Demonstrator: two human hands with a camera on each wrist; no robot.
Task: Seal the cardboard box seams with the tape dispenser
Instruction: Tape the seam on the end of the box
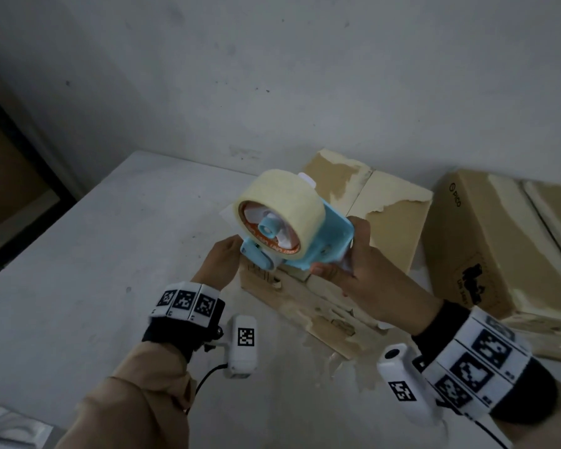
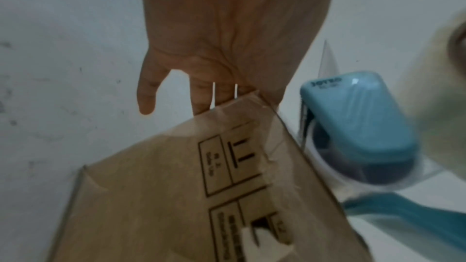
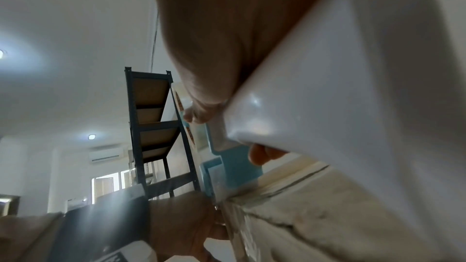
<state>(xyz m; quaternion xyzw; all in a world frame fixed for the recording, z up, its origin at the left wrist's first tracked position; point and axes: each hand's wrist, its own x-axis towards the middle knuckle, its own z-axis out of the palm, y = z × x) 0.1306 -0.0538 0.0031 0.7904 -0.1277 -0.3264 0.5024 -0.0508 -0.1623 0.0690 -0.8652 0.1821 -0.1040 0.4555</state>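
Observation:
A worn cardboard box [image 1: 389, 218] with torn tape remnants lies on the white table [image 1: 94, 270]. Over its near left corner I hold a blue tape dispenser [image 1: 324, 241] carrying a cream tape roll [image 1: 279, 202]. My right hand [image 1: 347, 270] grips the dispenser's handle, and the blue front end [image 2: 353, 123] sits right at the box's top edge. My left hand [image 1: 222, 260] lies flat against the box's left end. Its fingers [image 2: 199, 95] are straight and reach behind the printed cardboard side [image 2: 163, 196]. Whether tape touches the box is unclear.
A second, larger cardboard box [image 1: 486, 247] stands close on the right, against the white wall. A dark frame [image 1: 13, 176] is at the far left. The right wrist view shows a metal shelf rack [image 3: 156, 127] across the room.

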